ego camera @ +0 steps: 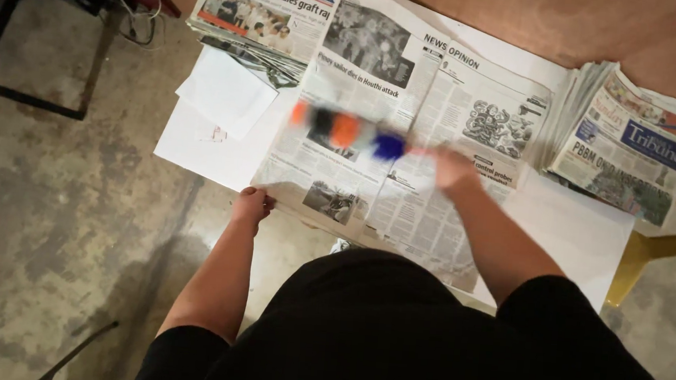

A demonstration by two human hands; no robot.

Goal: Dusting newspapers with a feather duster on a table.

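**Inspector:** On the white tabletop (568, 224), report the main item.

**Assistant:** One open, unfolded newspaper sheet (407, 131) lies flat at the middle of the tabletop, its near edge hanging slightly over the table's front.

**Inspector:** Left hand?

**Assistant:** The left hand (251, 205) grips the near left corner of that sheet, fingers curled together and pinching the paper's edge.

**Inspector:** Right hand?

**Assistant:** The right hand (454, 168) is over the sheet's right half, motion-blurred. It holds a long blurred tool with orange, black and blue patches (343, 128) stretching leftward across the sheet. Its fingers appear closed round the tool's end; the exact finger positions cannot be told.

**Inspector:** Surroundings?

**Assistant:** A stack of folded newspapers (631, 141) sits just right of the sheet; a second newspaper pile (264, 7) lies at its far left. Loose white paper sheets (225, 93) lie left of the sheet, touching its edge.
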